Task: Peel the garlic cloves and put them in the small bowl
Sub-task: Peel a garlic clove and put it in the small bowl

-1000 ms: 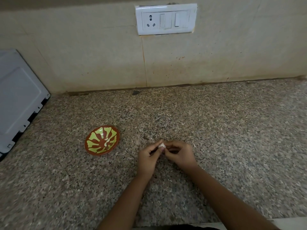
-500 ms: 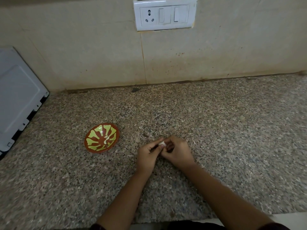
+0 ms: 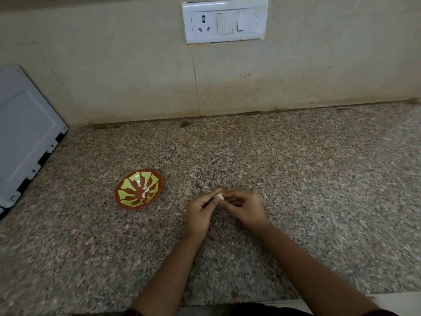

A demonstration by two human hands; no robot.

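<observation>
A small white garlic clove (image 3: 219, 197) is pinched between the fingertips of both hands, just above the granite counter. My left hand (image 3: 200, 213) holds it from the left and my right hand (image 3: 245, 207) from the right, fingers curled around it so most of the clove is hidden. The small bowl (image 3: 127, 199), red-brown with yellow-green petal shapes, sits on the counter to the left of my hands. A few pale peeled cloves (image 3: 145, 191) lie in its middle.
A white appliance panel (image 3: 25, 137) leans at the far left edge of the counter. A switch and socket plate (image 3: 224, 20) is on the tiled wall behind. Small bits of skin (image 3: 197, 185) lie on the granite near my hands. The counter's front edge runs just below my forearms.
Both hands have stayed together on the clove at the same spot, with only small finger shifts. The camera view has tilted slightly, so the wall and bowl sit a little differently in frame.
</observation>
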